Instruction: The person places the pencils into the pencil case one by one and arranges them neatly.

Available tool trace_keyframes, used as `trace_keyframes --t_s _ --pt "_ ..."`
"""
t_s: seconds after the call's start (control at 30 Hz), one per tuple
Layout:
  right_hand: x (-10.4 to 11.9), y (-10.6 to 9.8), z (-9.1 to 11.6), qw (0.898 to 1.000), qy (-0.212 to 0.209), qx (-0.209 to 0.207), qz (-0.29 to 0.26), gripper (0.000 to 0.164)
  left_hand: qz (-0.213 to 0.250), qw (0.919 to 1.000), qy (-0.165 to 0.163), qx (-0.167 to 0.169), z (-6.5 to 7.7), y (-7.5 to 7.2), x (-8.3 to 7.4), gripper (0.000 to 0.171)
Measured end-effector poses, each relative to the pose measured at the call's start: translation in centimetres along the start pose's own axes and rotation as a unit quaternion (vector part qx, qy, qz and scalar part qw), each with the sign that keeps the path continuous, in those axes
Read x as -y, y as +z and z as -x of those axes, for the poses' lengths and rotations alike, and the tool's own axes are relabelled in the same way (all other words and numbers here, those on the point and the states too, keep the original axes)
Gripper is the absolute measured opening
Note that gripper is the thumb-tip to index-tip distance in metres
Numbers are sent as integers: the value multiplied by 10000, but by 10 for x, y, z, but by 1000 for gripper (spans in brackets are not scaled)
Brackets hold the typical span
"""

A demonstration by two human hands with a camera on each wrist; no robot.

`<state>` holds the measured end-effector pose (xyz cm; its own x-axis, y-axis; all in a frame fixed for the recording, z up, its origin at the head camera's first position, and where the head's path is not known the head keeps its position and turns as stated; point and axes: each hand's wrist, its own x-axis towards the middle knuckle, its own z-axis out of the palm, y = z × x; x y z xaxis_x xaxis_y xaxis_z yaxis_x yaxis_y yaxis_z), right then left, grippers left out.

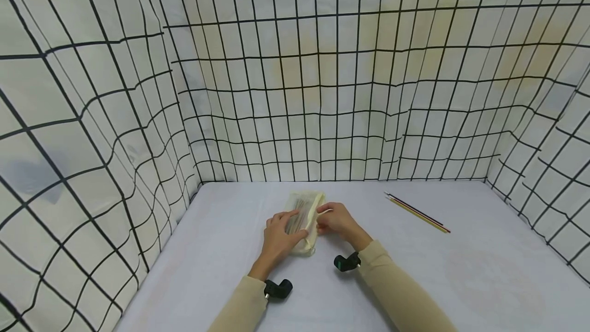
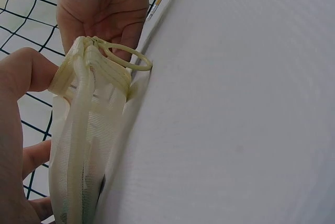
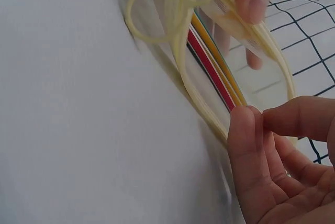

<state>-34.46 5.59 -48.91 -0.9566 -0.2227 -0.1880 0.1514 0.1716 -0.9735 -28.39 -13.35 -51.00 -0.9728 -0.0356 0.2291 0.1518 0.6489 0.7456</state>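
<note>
Pouch [image 1: 304,218] lies on the tabletop [image 1: 207,250], before us, its mouth parted and some pencils [image 3: 209,67] inside. Our left hand [image 1: 278,235] grips it, thumb on one side and fingers on the other. Our right hand [image 1: 335,218] is at the mouth, fingers bent and tips together; we cannot tell if they pinch a pencil or only the edge. If our left hold loosens, the soft wall may fold inward, and the pencils could jam or slide out. The ring [image 3: 157,40] hanging at one end might also catch a finger. Two loose pencils [image 1: 417,212] lie well apart, to the right, so they block nothing; beyond the tabletop stands a net [image 1: 337,65].
</note>
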Motion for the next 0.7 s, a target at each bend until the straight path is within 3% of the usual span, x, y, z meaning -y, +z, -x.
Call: trace_keyframes --t_s 0.33,0.5,0.7 --pt "0 -47 10 9907 -305 -88 1323 31 62 9999 -77 25 0 0 0 68" --pt "1 -81 16 9772 -733 -163 1985 30 77 10000 -53 28 1 0 1 68" --pt "-8 -125 25 9505 -1218 -322 2839 29 89 9999 -71 34 2 0 0 68"
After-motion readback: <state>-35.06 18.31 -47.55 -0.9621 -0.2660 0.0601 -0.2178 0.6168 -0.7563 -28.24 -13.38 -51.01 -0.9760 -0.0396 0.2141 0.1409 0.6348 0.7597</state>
